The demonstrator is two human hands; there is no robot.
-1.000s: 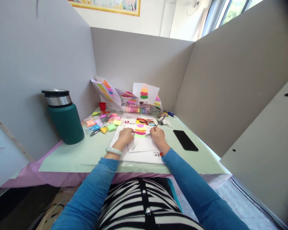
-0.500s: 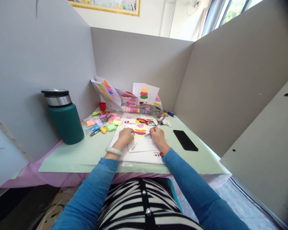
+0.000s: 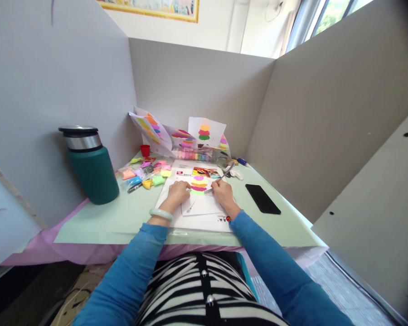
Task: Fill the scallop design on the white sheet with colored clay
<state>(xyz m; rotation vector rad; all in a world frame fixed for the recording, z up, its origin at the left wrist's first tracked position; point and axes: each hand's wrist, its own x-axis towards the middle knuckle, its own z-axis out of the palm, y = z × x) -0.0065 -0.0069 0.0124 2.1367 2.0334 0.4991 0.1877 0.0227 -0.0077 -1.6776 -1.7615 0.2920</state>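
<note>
My left hand point(image 3: 177, 193) rests with curled fingers on a white sheet of paper point(image 3: 204, 208), pressing its left edge down. On that sheet lies a stack of coloured clay shapes point(image 3: 199, 184): pink, yellow, red and green. My right hand point(image 3: 223, 194) is closed around a thin metal tool point(image 3: 221, 178), whose tip touches the green clay at the bottom of the stack. A pale bangle point(image 3: 161, 213) circles my left wrist.
A green flask point(image 3: 90, 165) stands at the left. Small bags of coloured clay point(image 3: 148, 173) lie behind my left hand. A black phone point(image 3: 262, 198) lies to the right. Finished clay pictures point(image 3: 204, 131) lean on the grey back partition, beside a red cup point(image 3: 144, 150).
My right hand has shifted slightly to the left with the tool. My left hand has stayed in place.
</note>
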